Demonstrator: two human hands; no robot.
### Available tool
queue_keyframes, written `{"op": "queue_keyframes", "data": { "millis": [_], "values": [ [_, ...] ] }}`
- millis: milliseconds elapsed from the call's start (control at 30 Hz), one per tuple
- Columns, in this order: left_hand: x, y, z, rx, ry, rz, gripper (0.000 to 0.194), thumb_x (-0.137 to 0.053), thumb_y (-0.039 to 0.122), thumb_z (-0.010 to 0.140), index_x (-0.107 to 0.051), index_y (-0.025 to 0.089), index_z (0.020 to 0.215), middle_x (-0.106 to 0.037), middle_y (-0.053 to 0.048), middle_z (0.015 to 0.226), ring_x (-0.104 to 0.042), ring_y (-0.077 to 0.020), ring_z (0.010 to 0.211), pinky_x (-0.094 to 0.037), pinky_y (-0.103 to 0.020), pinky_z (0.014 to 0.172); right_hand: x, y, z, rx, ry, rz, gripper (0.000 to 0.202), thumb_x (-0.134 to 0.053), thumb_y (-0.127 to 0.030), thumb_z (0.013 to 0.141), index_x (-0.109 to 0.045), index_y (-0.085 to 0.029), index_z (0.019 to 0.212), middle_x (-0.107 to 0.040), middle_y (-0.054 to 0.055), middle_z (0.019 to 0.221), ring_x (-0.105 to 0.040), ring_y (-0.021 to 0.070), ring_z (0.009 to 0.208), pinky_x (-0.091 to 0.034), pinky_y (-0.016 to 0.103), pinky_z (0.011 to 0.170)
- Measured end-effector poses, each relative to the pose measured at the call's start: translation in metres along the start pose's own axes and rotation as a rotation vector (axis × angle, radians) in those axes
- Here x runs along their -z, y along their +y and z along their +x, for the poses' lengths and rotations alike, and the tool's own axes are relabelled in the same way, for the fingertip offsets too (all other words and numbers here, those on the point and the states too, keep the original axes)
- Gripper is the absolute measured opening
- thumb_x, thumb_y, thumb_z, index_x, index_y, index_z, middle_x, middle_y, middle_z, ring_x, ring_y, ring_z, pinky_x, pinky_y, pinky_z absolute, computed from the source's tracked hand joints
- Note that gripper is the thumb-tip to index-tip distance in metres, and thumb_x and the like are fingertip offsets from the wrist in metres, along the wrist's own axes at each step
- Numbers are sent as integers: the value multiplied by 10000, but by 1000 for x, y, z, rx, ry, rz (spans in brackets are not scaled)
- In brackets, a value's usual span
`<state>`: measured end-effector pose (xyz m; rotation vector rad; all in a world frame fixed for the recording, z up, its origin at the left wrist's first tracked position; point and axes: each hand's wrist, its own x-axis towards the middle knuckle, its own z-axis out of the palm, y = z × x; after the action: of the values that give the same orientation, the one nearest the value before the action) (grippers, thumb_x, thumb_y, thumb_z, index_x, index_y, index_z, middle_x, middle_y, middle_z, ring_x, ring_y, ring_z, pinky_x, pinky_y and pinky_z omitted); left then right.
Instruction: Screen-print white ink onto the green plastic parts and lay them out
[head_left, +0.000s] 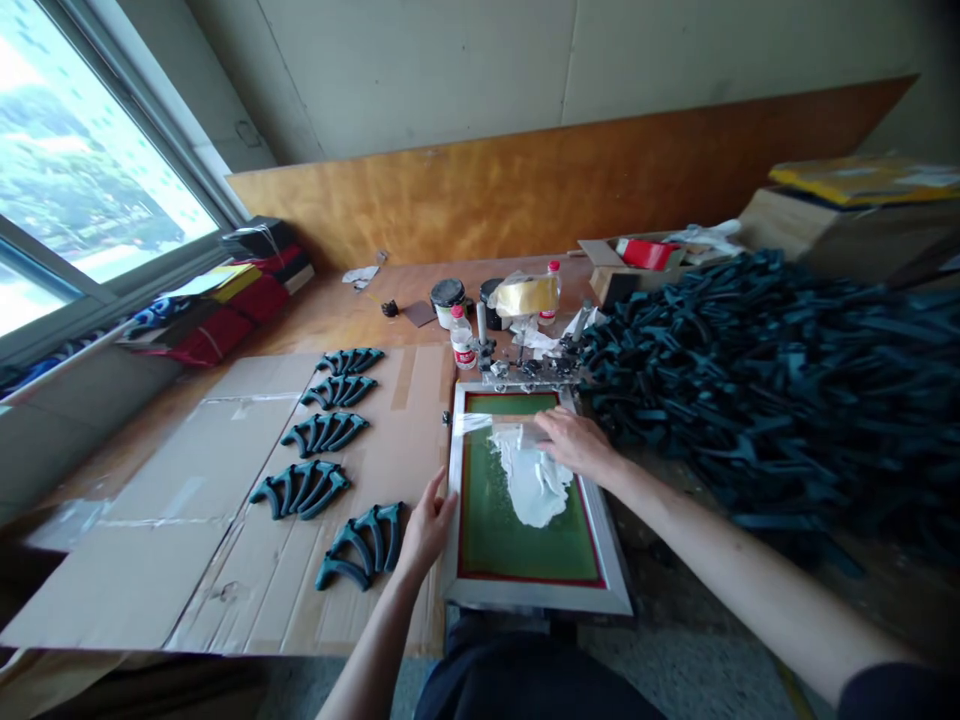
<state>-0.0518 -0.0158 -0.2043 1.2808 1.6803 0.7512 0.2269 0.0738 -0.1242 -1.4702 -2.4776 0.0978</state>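
Observation:
A screen printing frame (616, 570) with a silver metal border and green mesh lies in front of me. White ink (534, 490) is spread in a thick patch over the mesh's middle. Near the far end of the mesh, my right hand (576, 440) grips a squeegee (517, 432), a pale flat blade at the ink's upper edge. My left hand (429, 522) is at the frame's left border, fingers apart and fingertips close to the metal; whether they touch it I cannot tell. Just left of that hand, dark green curved plastic parts (367, 540) lie fanned out on cardboard.
Several more fans of parts (304, 488) lie on the cardboard sheet (165, 560). A large heap of dark parts (750, 380) covers the right side. Behind the frame stand a metal hinge clamp (529, 372), a bottle (463, 340), an ink tub (448, 297) and a tape roll (527, 296).

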Motion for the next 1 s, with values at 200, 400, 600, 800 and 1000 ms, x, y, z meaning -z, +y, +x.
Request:
{"op": "queue_keyframes", "data": {
  "millis": [200, 400, 600, 800, 1000],
  "values": [
    [2, 3, -3, -26, 1, 91, 554, -426, 466, 881, -468, 196, 1363, -516, 47, 611, -497, -128, 558, -342, -225, 544, -13, -14, -61, 345, -36, 5, 171, -485, -49, 827, -593, -175, 787, -617, 53, 793, -543, 187, 794, -395, 283, 689],
    [1, 2, -3, -19, 25, 103, 532, -436, 450, 889, -476, 189, 1351, -524, 40, 616, -506, -128, 563, -348, -217, 528, 0, -9, -60, 382, -64, 119, 102, -584, -105, 787, -596, -198, 746, -608, 16, 735, -533, 181, 775, -386, 291, 692],
    [3, 3, -4, 2, 36, 15, 552, -470, 484, 866, -489, 202, 1341, -584, 25, 643, -528, -131, 566, -374, -215, 523, -19, -21, -86, 434, 234, 110, 213, -466, -61, 826, -648, -163, 869, -647, 78, 860, -542, 208, 878, -404, 352, 821],
    [8, 14, -7, 30, -4, -98, 662, -528, 546, 814, -457, 182, 1362, -516, 61, 580, -451, -104, 497, -319, -204, 470, 11, -14, -38, 191, 72, 105, 261, -701, -264, 794, -644, -212, 1043, -653, 47, 866, -548, 218, 882, -394, 348, 811],
    [44, 77, -19, 18, -88, -347, 650, -528, 614, 802, -540, 187, 1292, -634, 11, 726, -540, -122, 605, -407, -214, 547, 56, 37, 13, -69, 255, 7, 495, -558, -452, 886, -520, -212, 1317, -658, 74, 893, -550, 249, 882, -412, 362, 800]
  ]
}}
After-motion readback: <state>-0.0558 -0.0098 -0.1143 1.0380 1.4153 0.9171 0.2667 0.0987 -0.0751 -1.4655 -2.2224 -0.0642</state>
